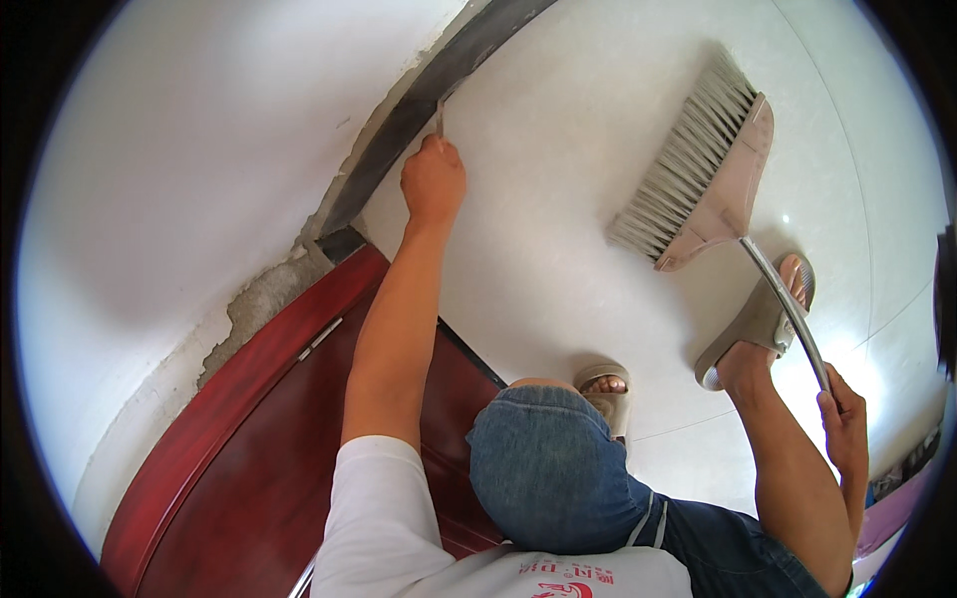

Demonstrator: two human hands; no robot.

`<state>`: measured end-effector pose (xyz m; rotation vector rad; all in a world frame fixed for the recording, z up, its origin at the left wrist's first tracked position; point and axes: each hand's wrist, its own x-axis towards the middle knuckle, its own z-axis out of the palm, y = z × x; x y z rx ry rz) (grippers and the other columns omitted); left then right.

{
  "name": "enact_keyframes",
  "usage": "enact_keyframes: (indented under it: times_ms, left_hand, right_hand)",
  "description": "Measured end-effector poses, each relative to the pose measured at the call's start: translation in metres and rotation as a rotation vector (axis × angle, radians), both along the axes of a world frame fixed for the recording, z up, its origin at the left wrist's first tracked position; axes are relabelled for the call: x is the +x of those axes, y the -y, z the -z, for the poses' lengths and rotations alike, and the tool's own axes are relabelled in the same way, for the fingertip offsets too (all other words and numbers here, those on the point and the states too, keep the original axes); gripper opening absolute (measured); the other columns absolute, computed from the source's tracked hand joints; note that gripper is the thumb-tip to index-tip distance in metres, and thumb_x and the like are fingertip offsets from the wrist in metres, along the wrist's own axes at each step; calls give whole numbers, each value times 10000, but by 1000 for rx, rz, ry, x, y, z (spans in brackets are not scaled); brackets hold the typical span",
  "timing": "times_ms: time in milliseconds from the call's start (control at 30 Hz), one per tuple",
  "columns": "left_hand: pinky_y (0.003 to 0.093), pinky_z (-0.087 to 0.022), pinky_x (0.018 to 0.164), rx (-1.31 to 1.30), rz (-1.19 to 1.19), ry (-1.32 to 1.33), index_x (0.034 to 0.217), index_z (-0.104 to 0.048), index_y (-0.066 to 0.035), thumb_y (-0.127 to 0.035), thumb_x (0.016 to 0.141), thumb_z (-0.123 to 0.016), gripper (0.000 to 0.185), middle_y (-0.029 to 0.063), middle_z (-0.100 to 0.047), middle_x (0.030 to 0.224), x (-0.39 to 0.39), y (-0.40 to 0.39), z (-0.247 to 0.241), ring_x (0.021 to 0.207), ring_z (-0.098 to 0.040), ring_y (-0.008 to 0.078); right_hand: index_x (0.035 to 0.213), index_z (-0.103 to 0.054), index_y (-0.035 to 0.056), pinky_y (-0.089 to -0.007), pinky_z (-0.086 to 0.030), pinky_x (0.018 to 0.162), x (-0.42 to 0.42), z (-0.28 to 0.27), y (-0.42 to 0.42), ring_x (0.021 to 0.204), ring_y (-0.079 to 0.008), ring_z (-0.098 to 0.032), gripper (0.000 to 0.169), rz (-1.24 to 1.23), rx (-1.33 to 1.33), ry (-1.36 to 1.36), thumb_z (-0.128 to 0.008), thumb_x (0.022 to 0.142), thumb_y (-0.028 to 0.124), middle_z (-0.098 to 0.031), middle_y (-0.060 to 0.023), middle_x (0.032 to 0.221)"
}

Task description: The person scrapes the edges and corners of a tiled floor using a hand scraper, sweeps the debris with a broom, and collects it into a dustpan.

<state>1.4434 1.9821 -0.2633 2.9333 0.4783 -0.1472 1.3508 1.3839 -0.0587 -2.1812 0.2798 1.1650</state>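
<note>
My left hand (434, 179) reaches far forward along the wall, its fist closed on a thin, narrow tool (439, 119). The tool's tip meets the lower edge of the dark baseboard (389, 142), where it joins the floor; its exact kind is hard to tell. Out to the right, my right hand (846, 418) grips the metal handle of a broom (789, 306). The broom's pinkish plastic head (721, 198) is tilted over the pale floor, its grey bristles (684, 161) pointing left.
A dark red wooden door (299, 418) and its frame (247, 351) stand at my left. Beside the frame, plaster has broken off the white wall (187, 172), baring rough cement (262, 306). My sandalled feet rest on the tiled floor (538, 224). A purple item (893, 512) lies at lower right.
</note>
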Motion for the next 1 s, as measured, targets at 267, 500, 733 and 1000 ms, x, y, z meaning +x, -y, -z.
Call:
enact_keyframes:
  times_ms: [267, 500, 733, 1000]
  left_hand:
    - [522, -541, 708, 29, -9, -35, 868, -615, 9, -200, 939, -510, 244, 275, -668, 777, 3, 3, 1, 750, -670, 449]
    - [521, -539, 731, -57, -25, 4, 878, -623, 18, -195, 943, -505, 252, 272, -671, 783, 11, 6, -6, 762, -668, 450]
    - [517, -538, 733, -72, -85, 7, 879, -624, 21, -192, 944, -506, 251, 270, -673, 786, -2, 4, -2, 767, -664, 458]
    - [518, -540, 719, -117, -46, 56, 894, -626, 23, -190, 944, -502, 251, 274, -674, 796, 7, 7, -1, 759, -663, 459]
  right_hand:
    - [1370, -546, 8, -236, -289, 527, -5, 1, 0, 606, -50, -332, 465, 57, -11, -41, -557, 974, 252, -384, 52, 683]
    - [1387, -531, 5, -228, -282, 525, 1, 2, 0, 602, -42, -317, 461, 3, -11, 1, -550, 978, 217, -382, 69, 691]
    - [1395, -522, 5, -223, -295, 511, 1, 1, 3, 589, -34, -336, 472, -8, -2, -8, -545, 985, 239, -395, 73, 687]
    - [1395, -523, 6, -216, -295, 513, -2, 5, 8, 587, -32, -338, 478, -57, -90, 25, -551, 987, 254, -398, 84, 692]
